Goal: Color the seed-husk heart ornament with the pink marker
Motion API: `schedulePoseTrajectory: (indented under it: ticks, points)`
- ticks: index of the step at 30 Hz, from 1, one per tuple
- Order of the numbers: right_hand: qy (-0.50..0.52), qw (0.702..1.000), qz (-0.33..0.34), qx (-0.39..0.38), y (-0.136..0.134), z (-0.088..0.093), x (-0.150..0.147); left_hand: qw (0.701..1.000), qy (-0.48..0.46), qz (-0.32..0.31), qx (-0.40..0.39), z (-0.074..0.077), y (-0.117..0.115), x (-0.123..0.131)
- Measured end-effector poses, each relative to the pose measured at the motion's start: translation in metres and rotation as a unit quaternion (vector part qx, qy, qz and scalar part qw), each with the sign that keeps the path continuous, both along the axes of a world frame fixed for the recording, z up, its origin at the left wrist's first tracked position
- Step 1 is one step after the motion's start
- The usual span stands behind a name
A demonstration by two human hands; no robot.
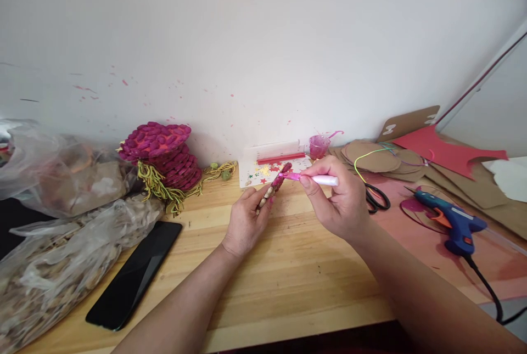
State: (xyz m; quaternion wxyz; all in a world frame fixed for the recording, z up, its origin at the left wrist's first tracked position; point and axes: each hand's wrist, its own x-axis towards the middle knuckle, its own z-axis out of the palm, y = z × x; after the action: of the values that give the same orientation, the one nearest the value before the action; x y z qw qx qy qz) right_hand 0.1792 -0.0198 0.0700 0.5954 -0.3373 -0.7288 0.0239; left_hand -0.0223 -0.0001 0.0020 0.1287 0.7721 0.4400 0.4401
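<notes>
"Both your hands are closed: the left hand (pixel 247 219) grips a slim, knobbly piece (pixel 278 182), magenta above and pale beige lower down, while the right hand (pixel 340 200) pinches a white-handled, pink-stained paintbrush (pixel 325 180)."

"Where does your brush meet it?"

"On the magenta stretch, it seems, above your left grip, over the pale wooden tabletop (pixel 288 271). Turn the piece slowly and work short strokes into its grooves; a loaded but not dripping tip should cover best."

"And what lies around you?"

"Ahead, a white sheet (pixel 248 178) scattered with gold and red stars (pixel 265 169); dab away from it to spare them. Just right stands a small, clear, pink-stained cup (pixel 318 147). Farther right lies a blue glue gun (pixel 458 225); keep your forearm off its nozzle."
</notes>
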Motion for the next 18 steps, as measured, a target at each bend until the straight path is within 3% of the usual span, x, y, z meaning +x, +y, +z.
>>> schedulePoseTrajectory:
  ticks: [6, 12, 18]
  points:
    - [-0.01, 1.0, 0.01, -0.013, -0.0021, 0.0016, -0.0022, 1.0, -0.002, -0.001, -0.005, 0.0001, -0.0005, 0.0001]
    - [0.011, 0.999, -0.038, -0.009, 0.0016, 0.0013, 0.0039, 1.0, -0.001, -0.003, -0.003, -0.0004, -0.0004, -0.0004]
    - [0.028, 0.999, 0.006, -0.04, 0.0013, 0.0008, 0.0044, 1.0, -0.007, -0.004, -0.007, 0.0005, -0.001, -0.0003]
